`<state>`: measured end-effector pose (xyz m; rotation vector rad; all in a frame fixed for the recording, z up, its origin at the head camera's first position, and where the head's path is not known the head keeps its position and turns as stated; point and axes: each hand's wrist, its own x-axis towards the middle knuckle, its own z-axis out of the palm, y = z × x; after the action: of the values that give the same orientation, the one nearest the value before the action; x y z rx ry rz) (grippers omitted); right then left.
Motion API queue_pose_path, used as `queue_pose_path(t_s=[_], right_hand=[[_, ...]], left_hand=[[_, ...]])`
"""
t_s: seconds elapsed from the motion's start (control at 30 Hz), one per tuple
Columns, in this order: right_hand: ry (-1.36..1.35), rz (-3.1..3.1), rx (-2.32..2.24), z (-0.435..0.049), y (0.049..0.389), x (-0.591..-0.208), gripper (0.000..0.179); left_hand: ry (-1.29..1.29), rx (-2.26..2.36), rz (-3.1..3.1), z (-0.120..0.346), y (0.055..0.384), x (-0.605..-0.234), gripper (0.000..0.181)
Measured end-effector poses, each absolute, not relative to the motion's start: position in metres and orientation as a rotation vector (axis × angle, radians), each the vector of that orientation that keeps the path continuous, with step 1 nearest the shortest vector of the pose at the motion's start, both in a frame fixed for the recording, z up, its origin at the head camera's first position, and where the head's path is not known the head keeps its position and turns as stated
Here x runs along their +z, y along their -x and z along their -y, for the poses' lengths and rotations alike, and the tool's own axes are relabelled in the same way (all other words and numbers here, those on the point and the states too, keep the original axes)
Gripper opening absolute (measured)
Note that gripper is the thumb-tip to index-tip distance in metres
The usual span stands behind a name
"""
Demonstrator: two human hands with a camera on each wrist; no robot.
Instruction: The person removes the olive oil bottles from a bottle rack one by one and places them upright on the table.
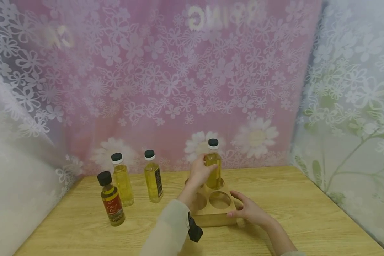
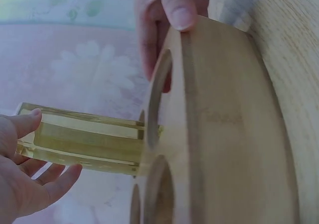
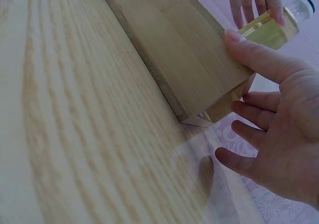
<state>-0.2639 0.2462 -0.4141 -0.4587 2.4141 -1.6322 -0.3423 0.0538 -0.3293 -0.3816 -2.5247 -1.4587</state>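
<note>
My left hand holds a square clear bottle of yellow oil with a black cap and white collar. In the left wrist view, the thumb and fingers lie on opposite sides of the bottle, whose base is at a rear round hole of a wooden bottle holder. Whether the base touches the bottom is hidden. My right hand grips the holder's near right corner, its thumb on the front face and its fingers along the side. The front right hole is open to view; my left arm partly covers the left holes.
Left of the holder stand two similar capped oil bottles, one nearer it and one farther left. A darker bottle with a red olive oil label stands in front of the latter. A flowered curtain hangs behind the wooden table.
</note>
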Motion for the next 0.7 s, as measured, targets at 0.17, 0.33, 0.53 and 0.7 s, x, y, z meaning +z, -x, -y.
queue_pose_path(t_s=[0.17, 0.33, 0.53, 0.7], right_hand=[[0.490, -2.412, -1.626, -0.248, 0.264, -0.415, 0.084], [0.484, -2.433, -1.611, -0.247, 0.264, -0.415, 0.085], [0.489, -2.446, -1.611, -0.247, 0.264, -0.414, 0.086], [0.504, -2.438, -1.612, -0.248, 0.264, -0.416, 0.086]], left_hand=[[0.440, -1.443, 2.496, -0.053, 0.337, -0.313, 0.056], [0.499, -1.460, 2.463, -0.051, 0.331, -0.301, 0.052], [0.579, -1.476, 2.441, -0.046, 0.321, -0.292, 0.051], [0.610, -1.534, 2.422, -0.035, 0.312, -0.288, 0.051]])
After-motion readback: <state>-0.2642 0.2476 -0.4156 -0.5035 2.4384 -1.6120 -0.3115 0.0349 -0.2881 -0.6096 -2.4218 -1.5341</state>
